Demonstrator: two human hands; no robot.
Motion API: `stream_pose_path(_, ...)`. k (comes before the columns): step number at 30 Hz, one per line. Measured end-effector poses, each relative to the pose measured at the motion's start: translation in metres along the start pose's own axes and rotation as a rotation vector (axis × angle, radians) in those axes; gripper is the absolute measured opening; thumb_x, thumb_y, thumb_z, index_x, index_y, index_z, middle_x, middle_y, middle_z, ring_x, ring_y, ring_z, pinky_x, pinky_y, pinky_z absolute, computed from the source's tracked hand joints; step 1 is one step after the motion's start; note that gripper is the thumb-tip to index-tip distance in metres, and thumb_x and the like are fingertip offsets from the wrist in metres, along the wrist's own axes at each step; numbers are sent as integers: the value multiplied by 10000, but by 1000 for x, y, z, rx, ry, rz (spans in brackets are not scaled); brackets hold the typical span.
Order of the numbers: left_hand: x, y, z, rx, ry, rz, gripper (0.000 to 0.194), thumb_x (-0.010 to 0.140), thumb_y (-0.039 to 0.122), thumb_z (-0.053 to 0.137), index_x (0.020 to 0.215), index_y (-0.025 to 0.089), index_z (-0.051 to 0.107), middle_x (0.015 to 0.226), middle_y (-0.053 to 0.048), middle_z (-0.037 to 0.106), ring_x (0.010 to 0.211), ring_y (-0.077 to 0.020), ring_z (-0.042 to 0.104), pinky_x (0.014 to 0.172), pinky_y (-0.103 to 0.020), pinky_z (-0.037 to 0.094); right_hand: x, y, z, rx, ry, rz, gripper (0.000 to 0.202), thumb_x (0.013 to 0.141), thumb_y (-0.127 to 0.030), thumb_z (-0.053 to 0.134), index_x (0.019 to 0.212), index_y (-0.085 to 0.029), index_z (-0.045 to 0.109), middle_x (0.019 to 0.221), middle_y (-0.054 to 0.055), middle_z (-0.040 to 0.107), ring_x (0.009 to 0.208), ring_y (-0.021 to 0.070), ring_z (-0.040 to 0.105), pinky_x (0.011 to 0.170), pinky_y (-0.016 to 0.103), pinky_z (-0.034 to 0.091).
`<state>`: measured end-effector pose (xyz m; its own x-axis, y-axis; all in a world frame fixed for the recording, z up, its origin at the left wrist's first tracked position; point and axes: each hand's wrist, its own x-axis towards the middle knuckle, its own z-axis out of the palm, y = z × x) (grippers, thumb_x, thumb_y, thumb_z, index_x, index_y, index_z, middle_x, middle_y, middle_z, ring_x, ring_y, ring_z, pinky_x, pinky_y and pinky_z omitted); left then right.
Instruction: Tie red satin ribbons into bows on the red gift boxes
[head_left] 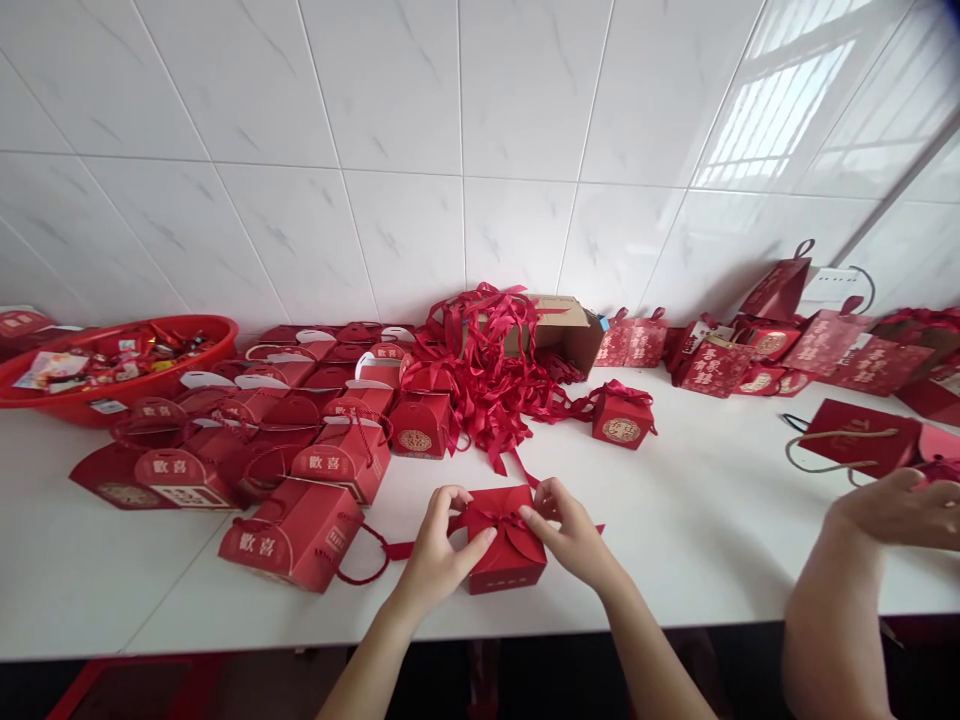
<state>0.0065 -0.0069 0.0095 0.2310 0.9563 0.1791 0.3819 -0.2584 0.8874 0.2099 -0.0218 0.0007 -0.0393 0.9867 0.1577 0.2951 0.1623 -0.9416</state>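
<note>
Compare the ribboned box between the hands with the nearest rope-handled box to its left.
The ribboned box has a bow on top; the rope-handled box has a twisted cord. The ribboned box sits between left hand and right hand; the rope-handled box is untouched. Both are red, on the white table.

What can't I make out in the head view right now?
In the head view:
- Inside of the tied box: hidden by its closed top.
- Print on its front: too small to read.
- Ribbon's right side: partly behind the right hand.
- Cardboard box's left part: behind the ribbon pile.
- Basin's far left: cut off by the left edge.
</note>
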Motion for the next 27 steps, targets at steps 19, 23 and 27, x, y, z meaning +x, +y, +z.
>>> stream_pose_path(19,-3,0,4,-78,-32,-78,245,811,347,577,969,234,427,993,-37,530,934,-189,562,775,-309,470,-8,-32,2,-206,-154,17,462,799,-305,586,1234,-236,448,874,28,665,685,173,612,617,281,490)
stream_pose_path(23,-3,-1,3,-39,11,-95,293,797,371,599,985,233,422,976,-30,536,889,-179,551,734,-285,455,-10,-32,2,-228,-159,26,516,809,-352,580,1275,-238,391,873,30,644,692,182,598,617,285,463)
stream_pose_path(27,-1,-2,-4,19,-57,-164,296,787,475,596,866,218,474,814,9,547,748,-167,531,670,-269,419,-12,-21,-1,-158,-128,70,403,874,-474,479,1171,-208,425,678,-29,551,557,149,502,536,261,390)
